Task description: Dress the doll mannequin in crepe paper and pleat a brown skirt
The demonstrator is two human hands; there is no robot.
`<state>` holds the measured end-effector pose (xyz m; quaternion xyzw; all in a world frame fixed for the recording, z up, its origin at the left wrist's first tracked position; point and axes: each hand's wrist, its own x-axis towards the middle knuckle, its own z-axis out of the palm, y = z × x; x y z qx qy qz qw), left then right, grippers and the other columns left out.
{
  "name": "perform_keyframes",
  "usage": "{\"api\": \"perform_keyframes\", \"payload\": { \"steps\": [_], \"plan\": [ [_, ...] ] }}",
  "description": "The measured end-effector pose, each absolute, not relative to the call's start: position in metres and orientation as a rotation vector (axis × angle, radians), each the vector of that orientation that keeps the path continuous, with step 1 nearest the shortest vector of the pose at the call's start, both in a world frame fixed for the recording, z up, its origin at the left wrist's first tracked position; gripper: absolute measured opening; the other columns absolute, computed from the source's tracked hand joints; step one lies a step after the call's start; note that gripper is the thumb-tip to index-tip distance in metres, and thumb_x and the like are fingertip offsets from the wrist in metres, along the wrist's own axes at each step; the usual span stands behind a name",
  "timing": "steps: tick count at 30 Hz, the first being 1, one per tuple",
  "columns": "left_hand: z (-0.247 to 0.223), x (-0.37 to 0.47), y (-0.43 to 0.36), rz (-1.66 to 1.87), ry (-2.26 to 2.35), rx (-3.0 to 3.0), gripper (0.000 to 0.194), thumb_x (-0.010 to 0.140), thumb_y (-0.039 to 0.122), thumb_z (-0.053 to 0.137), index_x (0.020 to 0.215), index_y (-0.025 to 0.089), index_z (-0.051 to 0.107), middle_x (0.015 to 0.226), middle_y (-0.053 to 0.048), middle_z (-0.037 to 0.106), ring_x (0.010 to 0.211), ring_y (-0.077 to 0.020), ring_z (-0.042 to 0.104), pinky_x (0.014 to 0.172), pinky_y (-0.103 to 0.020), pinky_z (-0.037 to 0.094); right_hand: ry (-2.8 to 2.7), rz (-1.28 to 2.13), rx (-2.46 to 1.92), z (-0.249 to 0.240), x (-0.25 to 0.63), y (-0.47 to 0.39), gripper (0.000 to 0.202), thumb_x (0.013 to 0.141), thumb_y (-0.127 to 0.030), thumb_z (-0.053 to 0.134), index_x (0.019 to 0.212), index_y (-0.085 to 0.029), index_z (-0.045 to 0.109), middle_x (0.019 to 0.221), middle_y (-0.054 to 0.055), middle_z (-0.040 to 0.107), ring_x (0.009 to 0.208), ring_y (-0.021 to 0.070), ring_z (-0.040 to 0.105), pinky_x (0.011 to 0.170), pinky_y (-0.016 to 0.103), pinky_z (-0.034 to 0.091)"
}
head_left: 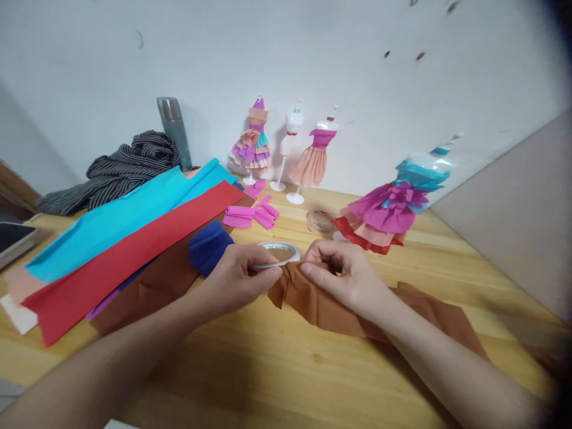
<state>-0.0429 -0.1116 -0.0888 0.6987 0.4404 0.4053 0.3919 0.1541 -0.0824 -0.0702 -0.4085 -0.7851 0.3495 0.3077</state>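
A long strip of brown crepe paper stretches between my hands and trails off to the right under my right forearm. Its upper edge is gathered into small folds. My left hand is closed, thumb and forefinger pinching the strip's left end. Right at those fingers is a roll of clear tape; whether they also grip it I cannot tell. My right hand pinches the gathered edge a little further right, fingers curled. Beside my left hand lies a dark blue piece of crepe paper.
Blue crepe paper, red crepe paper and other sheets overlap on the left. Pink pieces and a second tape roll lie behind my hands. Several mini dress forms, including one in ruffles, stand farther back. A thermos adjoins striped cloth.
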Motion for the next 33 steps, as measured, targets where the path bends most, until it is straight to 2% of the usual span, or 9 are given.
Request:
{"api": "perform_keyframes", "payload": {
  "steps": [5, 11, 17, 24, 33],
  "plan": [
    [-0.0909, -0.0418, -0.111, 0.999, 1.153, 1.759, 0.023, 0.076, 0.022, 0.052, 0.059, 0.011, 0.061, 0.055, 0.002, 0.045, 0.055, -0.0082, 0.039, 0.05, -0.021, 0.029, -2.083, 0.896, -1.058, -0.0733, 0.1532, -0.088, 0.021, 0.078, -0.028, 0.057, 0.061, -0.018, 0.05, 0.054, -0.004, 0.043, 0.05, 0.009, 0.035, 0.047, 0.023, 0.029],
    [-0.0907, -0.0401, -0.1119, 0.992, 1.176, 1.818, 0.025, 0.075, 0.024, 0.051, 0.054, 0.012, 0.057, 0.055, 0.001, 0.047, 0.056, -0.0084, 0.041, 0.051, -0.021, 0.028, -2.115, 0.999, -1.048, -0.0768, 0.1554, -0.0932, 0.017, 0.081, -0.028, 0.055, 0.066, -0.018, 0.054, 0.055, -0.003, 0.045, 0.052, 0.0103, 0.038, 0.048, 0.023, 0.031],
    [-0.0899, -0.0401, -0.1124, 0.983, 1.174, 1.834, 0.025, 0.077, 0.024, 0.051, 0.057, 0.011, 0.06, 0.055, 0.001, 0.046, 0.056, -0.009, 0.041, 0.051, -0.021, 0.028, -2.134, 0.843, -1.074, -0.0769, 0.1566, -0.0885, 0.015, 0.079, -0.023, 0.057, 0.065, -0.018, 0.054, 0.052, -0.006, 0.044, 0.047, 0.0081, 0.033, 0.046, 0.023, 0.027],
    [-0.0893, -0.0395, -0.1131, 0.98, 1.137, 1.841, 0.025, 0.077, 0.02, 0.051, 0.054, 0.011, 0.059, 0.054, 0.001, 0.045, 0.055, -0.009, 0.04, 0.05, -0.021, 0.028, -2.122, 0.851, -1.082, -0.0781, 0.1563, -0.0874, 0.015, 0.078, -0.024, 0.059, 0.065, -0.018, 0.055, 0.051, -0.005, 0.047, 0.047, 0.0081, 0.035, 0.046, 0.023, 0.027],
    [-0.0907, -0.0407, -0.1135, 0.979, 1.106, 1.767, 0.022, 0.076, 0.023, 0.054, 0.056, 0.012, 0.056, 0.055, 0.002, 0.043, 0.056, -0.0087, 0.038, 0.05, -0.022, 0.026, -2.111, 0.84, -1.083, -0.0777, 0.1566, -0.0838, 0.017, 0.076, -0.026, 0.061, 0.064, -0.018, 0.052, 0.054, -0.004, 0.046, 0.049, 0.0091, 0.037, 0.048, 0.024, 0.028]
  ]
}}
